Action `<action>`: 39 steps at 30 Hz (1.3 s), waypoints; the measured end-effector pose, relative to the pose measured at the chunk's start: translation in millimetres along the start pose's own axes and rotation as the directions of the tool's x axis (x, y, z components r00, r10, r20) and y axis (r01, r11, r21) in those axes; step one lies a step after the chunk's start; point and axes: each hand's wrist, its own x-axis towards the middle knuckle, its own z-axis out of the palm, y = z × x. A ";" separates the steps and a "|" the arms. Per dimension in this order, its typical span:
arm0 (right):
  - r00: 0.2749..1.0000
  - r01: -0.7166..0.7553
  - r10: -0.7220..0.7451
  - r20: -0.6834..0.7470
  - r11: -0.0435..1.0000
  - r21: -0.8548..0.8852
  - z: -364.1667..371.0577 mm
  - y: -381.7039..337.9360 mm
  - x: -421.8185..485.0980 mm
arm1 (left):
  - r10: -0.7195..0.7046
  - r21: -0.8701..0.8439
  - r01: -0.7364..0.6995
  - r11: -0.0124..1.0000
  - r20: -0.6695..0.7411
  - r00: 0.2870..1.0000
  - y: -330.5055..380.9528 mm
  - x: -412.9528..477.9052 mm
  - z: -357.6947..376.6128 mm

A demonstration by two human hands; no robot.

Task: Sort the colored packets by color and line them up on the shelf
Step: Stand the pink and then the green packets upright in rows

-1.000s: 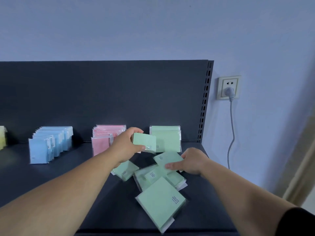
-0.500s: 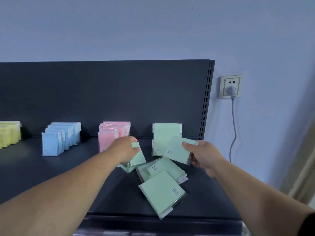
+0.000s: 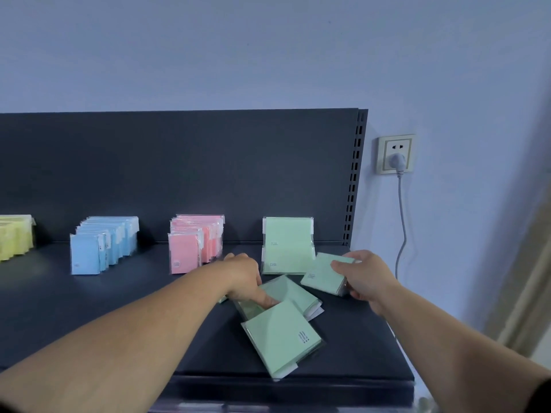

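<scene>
Head view, near to far; closest to the front edge of the dark shelf (image 3: 89, 308) lies one green packet (image 3: 281, 338), flat, turned a bit crooked, w/ small black print near its right corner; its top corner sits over the loose green pile (image 3: 293, 293) just behind it; that pile is a few green packets lying flat & overlapping, w/ white edges poking out on the right.

The left hand (image 3: 244, 278) is palm down on the left side of that pile; its fingers curl down & touch the packets where the front one meets the pile; can't tell if it has really got hold of one, since the hand hides what is under it; a bit of green peeks out under the wrist too.

The right hand (image 3: 362, 278) is to the right, closed on a held green packet (image 3: 323, 274); thumb on top, other fingers under its right edge; the packet is tilted & up off the shelf, just right of the pile.

Farther back, by the dark back panel (image 3: 179, 168), packets stand up in rows; green row (image 3: 287, 245) right behind the pile, then pink row (image 3: 195, 242), blue row (image 3: 103, 244), & yellow row (image 3: 15, 236) cut off at the left edge; rows stand apart from each other.

On the wall to the right, a plug sits in a socket (image 3: 395, 153); a grey cord (image 3: 402, 222) hangs down from it.
</scene>
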 end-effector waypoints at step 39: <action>0.923 0.382 -0.341 0.178 0.864 -0.328 43.8 -35.0 -12.5 | -0.388 -0.952 -0.258 -0.166 -0.177 0.904 20.1 36.5 -9.2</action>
